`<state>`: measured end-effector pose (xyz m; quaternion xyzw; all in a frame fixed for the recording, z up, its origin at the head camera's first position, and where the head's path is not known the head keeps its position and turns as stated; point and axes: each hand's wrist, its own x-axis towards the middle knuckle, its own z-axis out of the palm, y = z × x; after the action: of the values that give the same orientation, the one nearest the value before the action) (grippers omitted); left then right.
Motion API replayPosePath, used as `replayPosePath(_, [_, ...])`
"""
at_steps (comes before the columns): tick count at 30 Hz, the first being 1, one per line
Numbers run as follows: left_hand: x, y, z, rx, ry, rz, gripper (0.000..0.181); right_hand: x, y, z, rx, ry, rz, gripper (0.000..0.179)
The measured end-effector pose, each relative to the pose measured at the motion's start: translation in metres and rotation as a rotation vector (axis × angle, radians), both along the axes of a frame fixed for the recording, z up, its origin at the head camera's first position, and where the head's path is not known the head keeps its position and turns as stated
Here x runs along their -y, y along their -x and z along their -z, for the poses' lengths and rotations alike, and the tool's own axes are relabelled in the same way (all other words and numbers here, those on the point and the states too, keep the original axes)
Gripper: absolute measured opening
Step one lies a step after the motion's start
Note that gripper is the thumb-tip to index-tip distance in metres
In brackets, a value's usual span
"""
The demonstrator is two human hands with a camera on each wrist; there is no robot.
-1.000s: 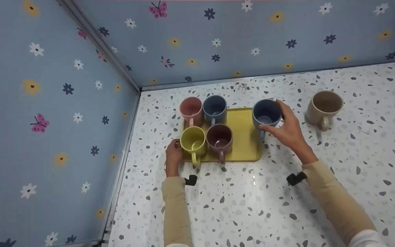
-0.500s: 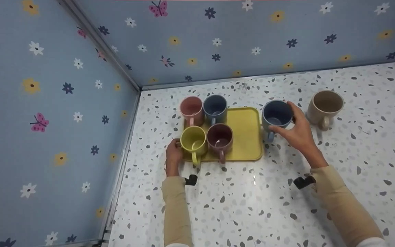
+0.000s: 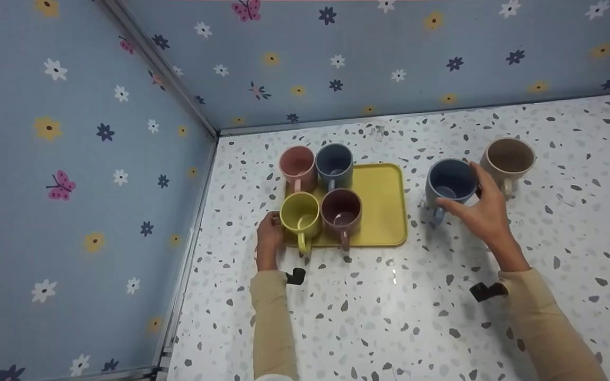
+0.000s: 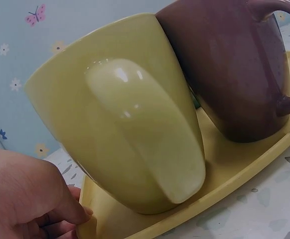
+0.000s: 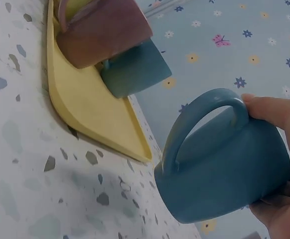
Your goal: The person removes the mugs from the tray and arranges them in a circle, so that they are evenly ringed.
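Note:
My right hand [image 3: 482, 214] grips a blue mug [image 5: 229, 164] around its body, thumb on the near side by the handle, just right of the yellow tray [image 3: 384, 206]. In the right wrist view this mug appears raised off the table. At the tray's left edge, my left hand [image 3: 270, 235] pinches the rim, its thumb on the edge and the other fingers partly hidden. Beside that hand on the tray stands a yellow mug [image 4: 125, 114], with a maroon mug [image 4: 229, 64] to its right. Behind them are a pink mug [image 3: 298, 161] and a second blue mug [image 3: 334, 160].
A beige mug [image 3: 508, 159] stands on the speckled white table [image 3: 368, 317], just behind and right of my right hand. Flowered blue panels [image 3: 337, 63] rise along the back and left edges of the table.
My right hand has carried the blue mug rightward off the tray's right side, closer to the beige mug. The left hand and the tray have stayed in place.

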<state>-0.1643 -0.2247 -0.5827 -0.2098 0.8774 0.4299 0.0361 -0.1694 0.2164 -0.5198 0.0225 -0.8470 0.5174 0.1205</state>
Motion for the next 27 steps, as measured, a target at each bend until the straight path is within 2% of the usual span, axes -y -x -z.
replayPosePath(13, [0.001,0.001,0.003,-0.005,-0.016,-0.004,0.035,-0.023,-0.014,0.009,-0.015,0.028,0.075,0.097])
replayPosePath(20, [0.001,0.001,0.003,0.026,-0.028,-0.010,0.034,-0.029,-0.025,0.015,-0.020,0.055,0.125,0.099])
replayPosePath(27, [0.002,0.001,0.004,-0.027,-0.019,0.011,0.035,-0.036,-0.034,0.019,-0.016,0.064,0.173,0.096])
